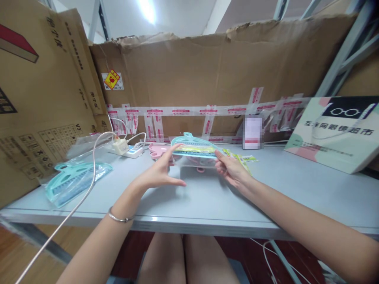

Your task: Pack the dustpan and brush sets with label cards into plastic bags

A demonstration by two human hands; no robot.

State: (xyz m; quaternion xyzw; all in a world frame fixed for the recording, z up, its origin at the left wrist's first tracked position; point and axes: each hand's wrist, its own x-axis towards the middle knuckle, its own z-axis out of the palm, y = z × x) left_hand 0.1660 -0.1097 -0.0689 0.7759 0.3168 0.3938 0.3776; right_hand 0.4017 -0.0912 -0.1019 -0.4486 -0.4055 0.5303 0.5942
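A teal dustpan and brush set point(192, 139) in a clear bag is held tilted above the table, in the middle of the head view. My right hand point(232, 167) pinches its right end between thumb and fingers. At its left end is my left hand point(162, 171), open, thumb stretched well apart; whether its fingertips touch the bag I cannot tell. A yellow-green printed strip point(198, 149) lies along the front of the set. More yellow-green strips point(237, 156) lie behind my right hand. Pink pieces point(156, 150) are partly hidden behind the set and my left fingers.
Another bagged teal dustpan set point(77, 181) lies at the left, with a white cable point(94, 161) crossing in front. A power strip point(134, 151) sits behind. A phone point(252, 133) leans on the taped cardboard point(222, 75). A paper gift bag point(331, 134) stands right.
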